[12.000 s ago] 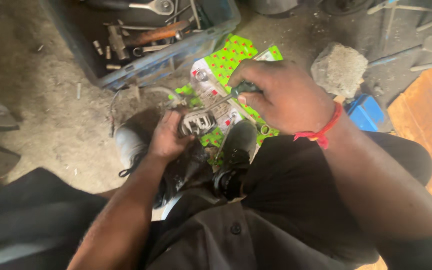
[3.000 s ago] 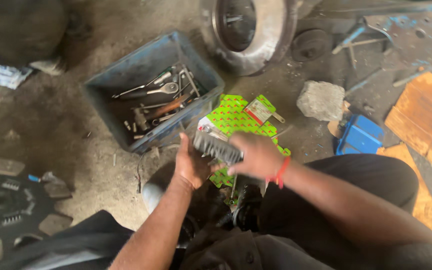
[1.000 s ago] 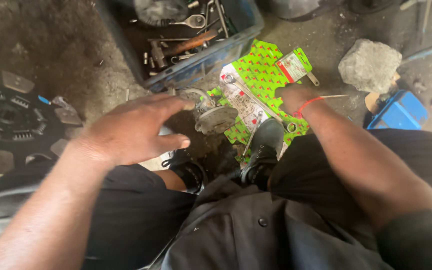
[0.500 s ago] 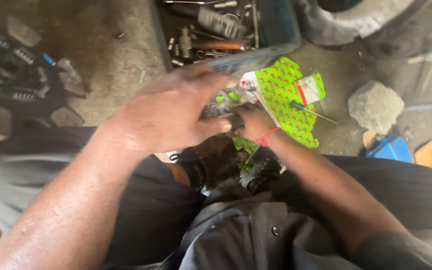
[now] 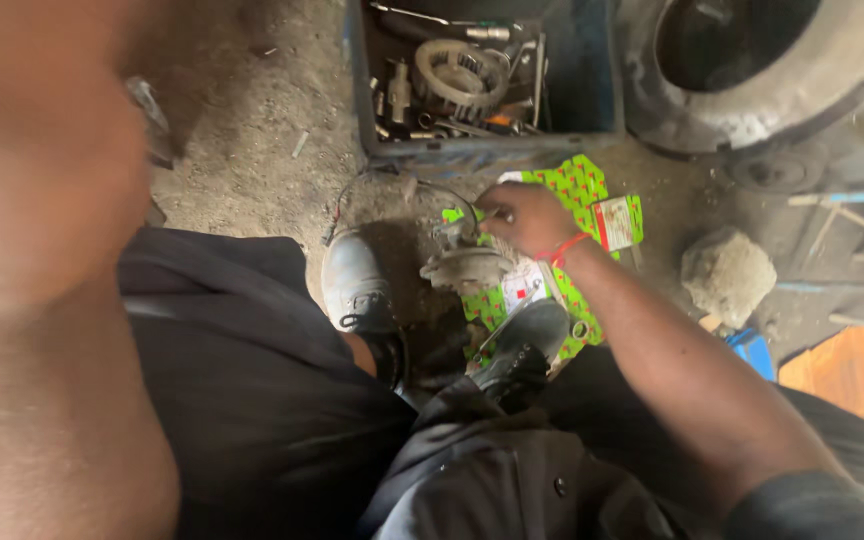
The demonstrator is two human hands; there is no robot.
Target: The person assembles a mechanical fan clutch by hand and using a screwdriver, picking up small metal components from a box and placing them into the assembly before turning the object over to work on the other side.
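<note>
My right hand [image 5: 520,216] reaches down to the ground, a red band on its wrist. Its fingers are curled at the top of a grey metal part [image 5: 466,268] that lies on green patterned packaging [image 5: 580,186]. Whether the fingers grip something is hidden. A thin wire [image 5: 380,178] runs from the part across the dirt. My left forearm [image 5: 47,250] fills the left side, very close and blurred; its hand is out of the picture. My two shoes [image 5: 354,286] [image 5: 530,342] stand on either side of the part.
A blue crate [image 5: 482,152] with wrenches, a gear ring and other tools stands just beyond the packaging. A large wheel [image 5: 752,100] lies at the top right. A grey stone [image 5: 727,275], a blue object [image 5: 754,350] and an orange board [image 5: 842,365] are on the right.
My left arm has risen toward the camera and its hand has left the view. My right hand stays down at the metal part on the green packaging. The view has tilted.
</note>
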